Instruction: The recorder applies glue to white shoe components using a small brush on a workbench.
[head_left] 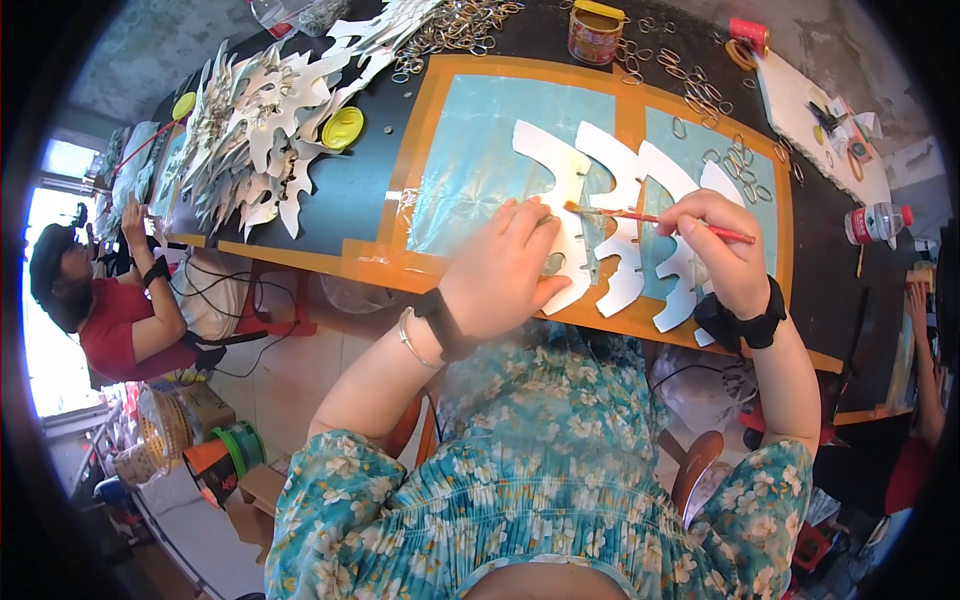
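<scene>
My left hand [500,265] lies over the leftmost curved white cut-out piece [568,240], fingers a little apart and thumb spread toward its lower end. Between the fingers of my right hand [722,250] is a thin paintbrush [642,216] with a red handle. Its bristle end points left and touches or hovers just over that piece, near my left fingertips. Several similar wavy white pieces [622,245] stand side by side to the right, partly under my right hand. They lie on a pale blue sheet [500,130] edged with orange-brown tape.
Piled white cut-outs [260,140] and a yellow lid [343,128] are at left. Metal rings [460,30] and an open tin [596,35] stand at the back. A bottle [876,223] is at right. Another person [110,310] works at far left.
</scene>
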